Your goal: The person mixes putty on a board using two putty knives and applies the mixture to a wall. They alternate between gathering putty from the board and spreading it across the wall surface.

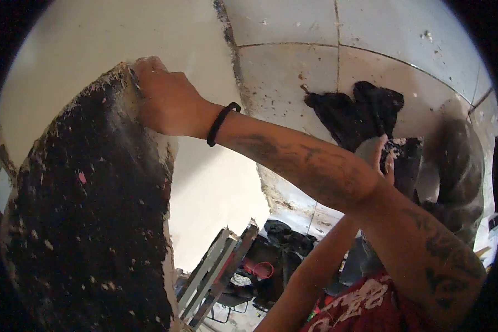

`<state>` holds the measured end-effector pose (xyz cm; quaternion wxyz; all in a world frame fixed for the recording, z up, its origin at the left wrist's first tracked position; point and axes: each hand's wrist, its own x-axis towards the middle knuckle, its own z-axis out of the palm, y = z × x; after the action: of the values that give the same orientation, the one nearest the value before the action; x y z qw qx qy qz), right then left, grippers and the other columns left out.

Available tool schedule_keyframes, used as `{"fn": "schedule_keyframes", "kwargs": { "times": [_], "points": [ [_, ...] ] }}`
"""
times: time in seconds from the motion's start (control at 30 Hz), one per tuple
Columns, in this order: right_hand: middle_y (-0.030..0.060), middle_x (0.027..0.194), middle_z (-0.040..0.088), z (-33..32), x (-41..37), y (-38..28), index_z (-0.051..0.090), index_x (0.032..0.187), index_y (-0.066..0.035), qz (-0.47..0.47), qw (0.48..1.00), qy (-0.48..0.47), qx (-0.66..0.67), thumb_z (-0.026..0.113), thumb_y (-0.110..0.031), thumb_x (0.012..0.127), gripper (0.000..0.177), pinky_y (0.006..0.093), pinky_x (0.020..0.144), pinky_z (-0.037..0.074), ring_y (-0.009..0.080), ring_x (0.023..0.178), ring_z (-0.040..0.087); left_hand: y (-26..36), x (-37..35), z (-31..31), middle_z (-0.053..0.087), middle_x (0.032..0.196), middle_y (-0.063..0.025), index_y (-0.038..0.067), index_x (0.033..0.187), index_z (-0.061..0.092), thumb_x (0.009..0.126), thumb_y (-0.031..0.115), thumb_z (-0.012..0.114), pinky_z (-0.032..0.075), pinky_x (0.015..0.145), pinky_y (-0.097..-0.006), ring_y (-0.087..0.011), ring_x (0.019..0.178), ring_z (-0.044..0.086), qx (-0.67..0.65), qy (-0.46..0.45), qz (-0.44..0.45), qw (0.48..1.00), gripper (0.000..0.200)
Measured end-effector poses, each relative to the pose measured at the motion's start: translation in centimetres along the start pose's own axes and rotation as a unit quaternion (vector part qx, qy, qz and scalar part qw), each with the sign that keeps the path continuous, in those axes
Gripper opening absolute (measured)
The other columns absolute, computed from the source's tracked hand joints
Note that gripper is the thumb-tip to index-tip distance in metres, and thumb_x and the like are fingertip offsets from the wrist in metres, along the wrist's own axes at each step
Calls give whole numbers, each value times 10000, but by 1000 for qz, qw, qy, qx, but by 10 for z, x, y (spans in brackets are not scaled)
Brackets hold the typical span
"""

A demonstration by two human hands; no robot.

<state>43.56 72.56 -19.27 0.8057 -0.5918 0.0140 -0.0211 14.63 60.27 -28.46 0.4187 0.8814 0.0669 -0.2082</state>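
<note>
My right hand (169, 99) reaches across to the left, a black band round its wrist. Its fingers are curled closed at the upper edge of a large dark board (88, 216) with light flecks and a ragged pale rim. Whether a small tool is also inside the fist is hidden. Farther right, partly behind my right forearm, my left hand (383, 157) has its fingers round a dark piece with a speckled, crumbly edge (395, 146). Most of that piece is covered by my arm.
A cream surface (205, 205) with a dirty edge lies beyond the board. Black crumpled plastic (359, 110) rests on stained white tiles (282, 72). A dark, shiny bag (459, 166) stands at right. Below are metal bars (216, 276) and a red round item (263, 270).
</note>
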Motion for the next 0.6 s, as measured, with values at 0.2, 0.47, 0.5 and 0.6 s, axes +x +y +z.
{"fn": "schedule_keyframes", "kwargs": {
  "times": [0.2,0.47,0.5,0.6],
  "points": [
    [215,1092,472,-21,-47,-37,390,1176,-19,-21,994,-9,103,533,-57,726,474,470,830,436,420,986,505,-8,-7,9,531,1189,-193,38,1247,462,868,206,517,381,943,-412,-360,1099,501,14,-10,-21,1000,418],
    [156,1126,538,-181,-149,-62,420,1252,-85,172,961,-187,111,573,-9,730,549,379,931,403,270,1112,487,-78,-33,68,575,1051,-147,-6,1187,491,860,277,573,416,867,-353,-219,954,540,53,129,-2,990,440],
    [149,1108,555,-208,-157,-66,425,1256,-87,203,946,-227,111,584,-10,738,548,374,940,403,258,1114,489,-83,-36,78,583,996,-138,-12,1176,495,854,265,580,432,826,-338,-204,887,547,85,136,3,987,433],
    [151,1123,569,-294,-179,-67,402,1288,-92,-255,868,-302,-300,565,-35,801,517,352,948,429,249,1099,522,-2,-18,33,572,867,-121,-17,1174,485,832,234,599,440,746,-309,-192,749,529,-11,93,-42,995,439]
  ]
}}
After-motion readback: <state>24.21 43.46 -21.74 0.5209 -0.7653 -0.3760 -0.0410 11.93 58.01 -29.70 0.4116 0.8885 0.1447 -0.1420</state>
